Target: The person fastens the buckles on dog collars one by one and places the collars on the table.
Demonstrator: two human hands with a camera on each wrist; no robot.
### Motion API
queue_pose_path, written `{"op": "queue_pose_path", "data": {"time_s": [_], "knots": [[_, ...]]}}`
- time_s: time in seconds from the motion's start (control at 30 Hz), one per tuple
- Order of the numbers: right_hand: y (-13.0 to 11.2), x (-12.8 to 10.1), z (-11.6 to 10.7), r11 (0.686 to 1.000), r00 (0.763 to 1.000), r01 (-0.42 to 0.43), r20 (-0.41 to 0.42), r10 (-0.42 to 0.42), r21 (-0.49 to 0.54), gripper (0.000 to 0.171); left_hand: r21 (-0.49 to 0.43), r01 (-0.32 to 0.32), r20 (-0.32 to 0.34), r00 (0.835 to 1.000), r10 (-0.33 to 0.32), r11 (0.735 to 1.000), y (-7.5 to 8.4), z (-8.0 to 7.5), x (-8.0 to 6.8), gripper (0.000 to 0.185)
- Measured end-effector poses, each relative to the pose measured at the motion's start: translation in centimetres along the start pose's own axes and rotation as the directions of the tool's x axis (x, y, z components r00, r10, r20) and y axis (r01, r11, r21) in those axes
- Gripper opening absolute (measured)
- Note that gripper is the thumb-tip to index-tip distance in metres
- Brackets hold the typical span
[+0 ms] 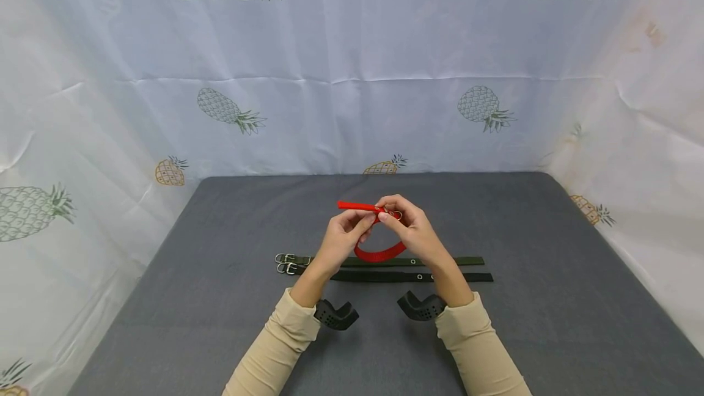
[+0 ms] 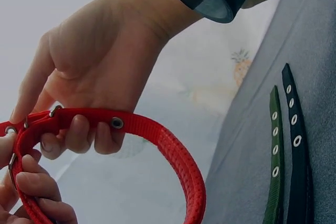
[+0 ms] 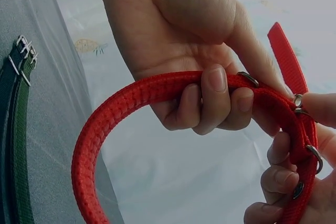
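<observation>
Both your hands, left point(image 1: 342, 234) and right point(image 1: 414, 232), have fingers curled round the red collar point(image 1: 379, 253), mid-buckling; 2 collars point(image 1: 385, 268) below it lie untouched.

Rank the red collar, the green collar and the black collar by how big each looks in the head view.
1. black collar and green collar: both lie flat and full length on the grey table, near enough alike that I won't rank them.
2. red collar: looks smallest, but it is looped and partly hidden by both hands, so its true length is unsure.
</observation>
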State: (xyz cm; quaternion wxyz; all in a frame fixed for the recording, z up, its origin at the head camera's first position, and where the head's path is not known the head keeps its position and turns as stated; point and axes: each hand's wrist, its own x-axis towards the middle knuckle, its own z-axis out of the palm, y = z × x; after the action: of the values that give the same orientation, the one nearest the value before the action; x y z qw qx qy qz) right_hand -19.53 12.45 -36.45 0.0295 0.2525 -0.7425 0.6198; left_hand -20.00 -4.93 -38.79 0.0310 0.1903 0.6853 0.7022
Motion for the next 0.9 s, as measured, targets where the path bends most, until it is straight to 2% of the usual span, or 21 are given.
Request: {"op": "queue_pose_path", "data": {"time_s": [0.17,0.47,0.9], "knots": [[0.07,0.04,0.14,1.000,1.000,0.008,0.004,-0.008,-0.002,0.023,-0.014,0.017,0.004,1.000,-0.017,1.000,-0.04,-0.01,0.07,0.022],[0.08,0.07,0.35,1.000,1.000,-0.003,0.000,0.003,0.016,0.023,-0.033,0.006,0.007,1.000,-0.006,0.999,0.04,0.06,0.09,0.021],[0.24,-0.06,0.18,0.999,1.000,-0.004,0.030,0.003,0.038,0.022,0.012,-0.007,0.002,1.000,0.007,1.000,0.07,-0.30,0.05,0.019]]}}
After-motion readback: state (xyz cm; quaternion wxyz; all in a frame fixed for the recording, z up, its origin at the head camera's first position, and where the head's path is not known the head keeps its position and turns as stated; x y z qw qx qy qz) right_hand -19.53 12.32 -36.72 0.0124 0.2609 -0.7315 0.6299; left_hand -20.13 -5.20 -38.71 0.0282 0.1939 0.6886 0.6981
